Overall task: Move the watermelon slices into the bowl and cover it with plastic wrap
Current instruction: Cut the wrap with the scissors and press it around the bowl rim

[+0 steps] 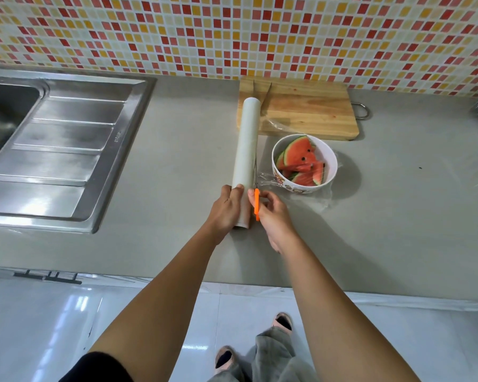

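Readable text, labels, brands, numbers: none I can make out.

Entry 1. Sink (66,139), set in the worktop (177,150) on my left: one small stamped mark (118,135) on the right-hand edge of the draining board, running along that edge. It looks like a maker's mark, but it is too small and blurred for me to read a single letter.

Entry 2. Bowl (301,188): printed orange and brown decoration (297,190) on the outer wall. It is a pattern as far as I can tell, and no lettering can be made out in it.
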The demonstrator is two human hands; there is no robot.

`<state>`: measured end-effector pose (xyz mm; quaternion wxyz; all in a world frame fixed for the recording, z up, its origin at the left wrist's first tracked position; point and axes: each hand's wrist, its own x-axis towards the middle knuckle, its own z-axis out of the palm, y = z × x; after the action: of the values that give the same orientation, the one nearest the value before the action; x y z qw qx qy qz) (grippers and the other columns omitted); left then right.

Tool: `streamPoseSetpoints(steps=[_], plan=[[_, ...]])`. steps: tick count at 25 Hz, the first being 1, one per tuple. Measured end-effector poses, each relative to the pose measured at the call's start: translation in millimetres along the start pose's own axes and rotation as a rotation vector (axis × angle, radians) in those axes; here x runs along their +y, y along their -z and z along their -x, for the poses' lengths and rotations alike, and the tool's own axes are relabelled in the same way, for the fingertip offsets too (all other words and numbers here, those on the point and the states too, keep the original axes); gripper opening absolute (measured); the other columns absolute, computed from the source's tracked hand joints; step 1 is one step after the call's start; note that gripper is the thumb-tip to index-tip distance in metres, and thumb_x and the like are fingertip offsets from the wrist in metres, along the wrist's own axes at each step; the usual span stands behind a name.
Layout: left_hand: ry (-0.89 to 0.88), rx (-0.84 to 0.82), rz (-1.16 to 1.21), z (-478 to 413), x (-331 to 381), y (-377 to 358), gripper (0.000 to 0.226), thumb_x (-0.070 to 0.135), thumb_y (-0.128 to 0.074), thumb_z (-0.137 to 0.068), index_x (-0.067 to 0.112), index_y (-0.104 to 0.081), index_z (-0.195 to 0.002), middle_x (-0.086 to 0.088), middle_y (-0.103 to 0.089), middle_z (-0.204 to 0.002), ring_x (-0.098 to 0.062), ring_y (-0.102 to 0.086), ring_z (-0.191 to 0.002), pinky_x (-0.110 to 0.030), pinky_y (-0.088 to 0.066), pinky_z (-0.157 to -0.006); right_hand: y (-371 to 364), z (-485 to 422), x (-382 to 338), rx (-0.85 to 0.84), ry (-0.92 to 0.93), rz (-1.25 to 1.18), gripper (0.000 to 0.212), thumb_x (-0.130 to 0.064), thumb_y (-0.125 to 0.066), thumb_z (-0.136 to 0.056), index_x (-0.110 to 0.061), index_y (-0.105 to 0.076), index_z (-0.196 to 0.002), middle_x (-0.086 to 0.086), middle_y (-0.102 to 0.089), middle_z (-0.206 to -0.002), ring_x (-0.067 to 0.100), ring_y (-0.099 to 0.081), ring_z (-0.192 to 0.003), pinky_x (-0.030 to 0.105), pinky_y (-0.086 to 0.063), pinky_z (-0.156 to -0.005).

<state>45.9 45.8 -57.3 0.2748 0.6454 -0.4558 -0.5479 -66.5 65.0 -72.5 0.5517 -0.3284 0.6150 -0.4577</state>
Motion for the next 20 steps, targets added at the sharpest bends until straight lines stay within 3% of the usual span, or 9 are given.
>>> streamPoseSetpoints(steps=[3,8,20], plan=[[-0.002,-0.011,-0.008,3,-1,1,0.037,0.050,-0.032,-0.093,0.016,-0.045,-0.098,-0.009,-0.055,-0.094,-0.022,-0.052,-0.084,-0.034,-0.039,-0.066,1,-4,-1,-0.002,0.015,-0.013,0.027,-0.040,-0.067,-0.079,-0.018,-0.061,-0.093,-0.007,-0.062,-0.077,-0.006,-0.056,-0.061,0.009,-0.041,-0.057],[-0.010,-0.025,-0.005,10,-4,2,0.039,0.050,-0.031,-0.094,0.014,-0.044,-0.098,-0.008,-0.054,-0.093,-0.024,-0.051,-0.084,-0.035,-0.039,-0.068,-4,-13,-8,0.015,-0.017,-0.050,0.026,-0.045,-0.070,-0.074,-0.024,-0.058,-0.085,-0.008,-0.064,-0.080,0.001,-0.060,-0.073,0.018,-0.043,-0.069],[-0.055,-0.042,-0.044,17,1,6,0.037,0.047,-0.028,-0.098,0.014,-0.043,-0.099,-0.004,-0.050,-0.088,-0.015,-0.049,-0.079,-0.031,-0.037,-0.062,-7,-34,-17,0.052,0.037,-0.060,0.023,-0.043,-0.069,-0.077,-0.024,-0.061,-0.087,-0.003,-0.062,-0.091,0.003,-0.059,-0.078,0.016,-0.042,-0.069]])
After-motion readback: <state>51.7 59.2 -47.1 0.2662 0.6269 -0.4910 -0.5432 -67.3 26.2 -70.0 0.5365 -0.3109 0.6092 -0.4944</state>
